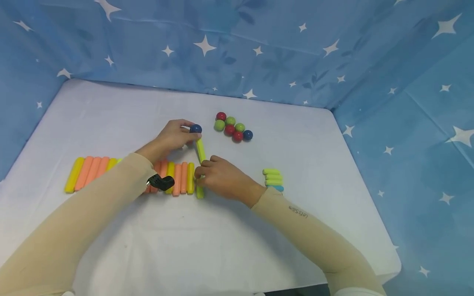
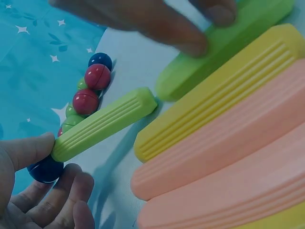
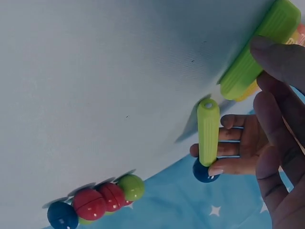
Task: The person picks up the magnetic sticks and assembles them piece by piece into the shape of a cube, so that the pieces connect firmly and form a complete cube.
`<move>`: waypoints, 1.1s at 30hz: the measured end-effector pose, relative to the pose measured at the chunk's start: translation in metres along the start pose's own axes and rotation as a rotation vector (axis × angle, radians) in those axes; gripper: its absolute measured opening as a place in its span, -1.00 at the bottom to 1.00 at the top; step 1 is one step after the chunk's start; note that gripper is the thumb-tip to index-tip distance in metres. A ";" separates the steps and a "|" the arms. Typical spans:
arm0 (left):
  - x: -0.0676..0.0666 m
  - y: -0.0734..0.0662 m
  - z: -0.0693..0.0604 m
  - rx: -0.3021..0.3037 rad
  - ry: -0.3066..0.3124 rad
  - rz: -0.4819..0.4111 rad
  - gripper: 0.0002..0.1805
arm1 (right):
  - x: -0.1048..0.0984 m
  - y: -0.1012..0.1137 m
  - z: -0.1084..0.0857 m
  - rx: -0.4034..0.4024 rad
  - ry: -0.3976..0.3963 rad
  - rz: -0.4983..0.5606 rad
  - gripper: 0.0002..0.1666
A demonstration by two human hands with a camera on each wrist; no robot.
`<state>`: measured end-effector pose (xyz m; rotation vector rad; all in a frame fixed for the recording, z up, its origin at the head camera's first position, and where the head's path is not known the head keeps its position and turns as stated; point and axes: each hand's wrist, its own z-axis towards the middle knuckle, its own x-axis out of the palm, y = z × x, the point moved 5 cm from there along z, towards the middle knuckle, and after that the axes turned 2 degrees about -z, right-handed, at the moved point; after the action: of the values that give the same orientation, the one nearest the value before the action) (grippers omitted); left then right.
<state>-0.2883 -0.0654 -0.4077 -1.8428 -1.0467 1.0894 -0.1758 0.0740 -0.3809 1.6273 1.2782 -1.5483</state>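
We see the left hand (image 1: pixel 171 138) clamped on a glossy blue ball (image 1: pixel 196 129), thumb and fingers on opposite sides of it. From this grip a ribbed lime-green rod (image 2: pixel 106 123) extends toward the right hand (image 1: pixel 222 177), one end against the ball beside the thumb; in the right-wrist view we note a round hole in its other end. The right hand pinches a second green rod (image 3: pixel 262 50), its thumb laid along the ribbed face. We cannot tell whether the two rods touch. Just left of the right hand's grip we find a yellow rod (image 1: pixel 190 178), the nearest of a side-by-side row of yellow and orange rods (image 1: pixel 177 179), which the left forearm partly covers. Beyond and to the right of the left hand's grip we observe a cluster of red, green and blue balls (image 1: pixel 229 130). Well to the right of the right hand's grip we see small green and blue rods (image 1: pixel 273 177), lying parallel.
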 end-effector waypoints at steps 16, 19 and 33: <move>-0.001 -0.002 -0.001 0.067 0.018 0.024 -0.42 | 0.004 -0.032 -0.027 0.136 0.200 0.130 -0.80; 0.002 -0.003 -0.001 0.084 0.053 0.053 -0.45 | 0.002 -0.061 -0.035 0.241 0.202 0.160 -0.78; 0.020 -0.005 -0.003 0.085 0.175 0.117 -0.46 | 0.013 -0.125 -0.015 0.505 0.086 0.195 -0.76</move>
<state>-0.2807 -0.0463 -0.4085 -1.9118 -0.7881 1.0030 -0.2824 0.1399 -0.3635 2.0744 0.7691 -1.7842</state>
